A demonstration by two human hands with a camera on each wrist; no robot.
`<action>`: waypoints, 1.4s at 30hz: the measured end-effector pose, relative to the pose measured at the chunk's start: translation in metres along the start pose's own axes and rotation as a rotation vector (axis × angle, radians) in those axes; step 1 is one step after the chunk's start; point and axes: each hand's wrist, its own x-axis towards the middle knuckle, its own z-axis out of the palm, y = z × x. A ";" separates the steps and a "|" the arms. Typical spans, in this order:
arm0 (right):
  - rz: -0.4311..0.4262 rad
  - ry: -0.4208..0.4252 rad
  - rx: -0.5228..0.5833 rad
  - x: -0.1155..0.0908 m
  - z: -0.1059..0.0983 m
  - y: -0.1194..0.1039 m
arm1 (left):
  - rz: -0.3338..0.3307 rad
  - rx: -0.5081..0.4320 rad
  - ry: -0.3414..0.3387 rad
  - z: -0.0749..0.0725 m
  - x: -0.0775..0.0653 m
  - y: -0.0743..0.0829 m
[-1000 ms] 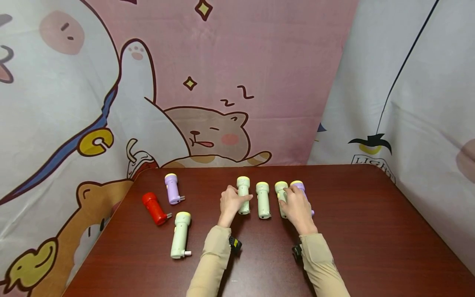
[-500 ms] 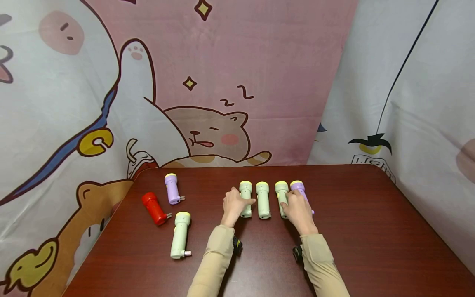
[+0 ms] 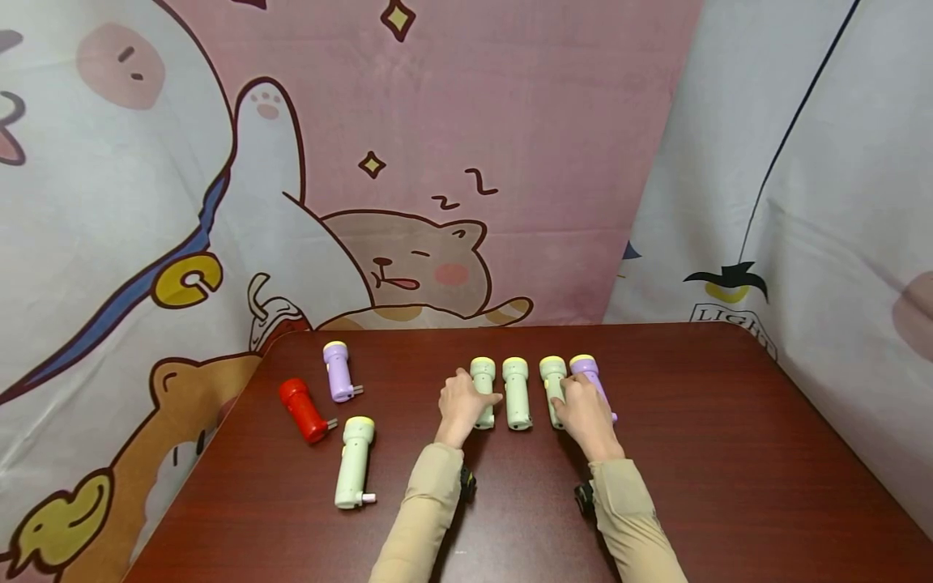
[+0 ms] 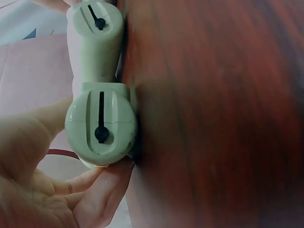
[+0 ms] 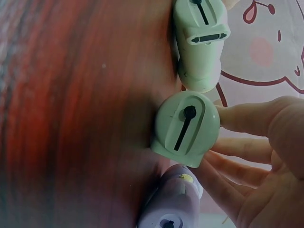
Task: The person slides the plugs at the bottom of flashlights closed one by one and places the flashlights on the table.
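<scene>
My left hand holds a light green flashlight with a pale yellow rim, thumb laid along its right side. In the left wrist view, fingers curl under that flashlight's slotted end. Just to its right lies a second green flashlight, level with it and untouched by a hand. A third green flashlight is gripped by my right hand, the thumb on its left side. Beyond the right fingers lies a purple flashlight, partly covered by that hand; its end shows in the right wrist view.
On the left of the brown table lie a purple flashlight, a red flashlight and a green flashlight, each with prongs or a plug sticking out. A cartoon curtain hangs behind the table's far edge.
My left hand has drawn its green flashlight slightly toward me and to the right, so it now lines up with the middle one. The right hand has stayed nearly still.
</scene>
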 end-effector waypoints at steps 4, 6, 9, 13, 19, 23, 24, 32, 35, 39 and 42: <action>0.002 -0.002 -0.008 0.000 0.000 0.000 | 0.006 0.014 0.001 0.000 -0.001 0.001; 0.005 -0.007 -0.009 0.000 0.000 0.000 | 0.005 0.014 -0.002 0.000 -0.001 0.001; 0.008 -0.013 -0.008 0.000 0.000 -0.001 | -0.002 0.006 -0.005 -0.001 -0.001 0.001; 0.010 -0.013 -0.007 0.000 0.000 -0.001 | -0.004 0.003 -0.003 -0.005 -0.002 0.001; 0.014 -0.014 -0.003 0.001 0.000 -0.001 | 0.013 -0.025 0.011 -0.013 -0.005 0.000; 0.016 -0.019 -0.003 0.000 0.000 -0.001 | 0.026 -0.029 0.034 -0.019 -0.007 -0.002; 0.015 -0.019 -0.005 0.000 -0.001 -0.001 | 0.029 -0.025 0.043 -0.021 -0.007 -0.002; 0.010 -0.022 -0.003 0.000 -0.002 -0.002 | 0.024 0.030 0.140 -0.037 -0.012 -0.012; 0.011 -0.023 0.001 0.000 -0.002 -0.002 | 0.012 0.055 0.161 -0.045 -0.014 -0.019; 0.010 -0.021 0.002 0.001 -0.001 -0.001 | -0.031 0.097 0.159 -0.059 -0.018 -0.029; 0.010 -0.021 -0.002 0.001 -0.001 0.000 | -0.083 0.120 0.151 -0.070 -0.023 -0.036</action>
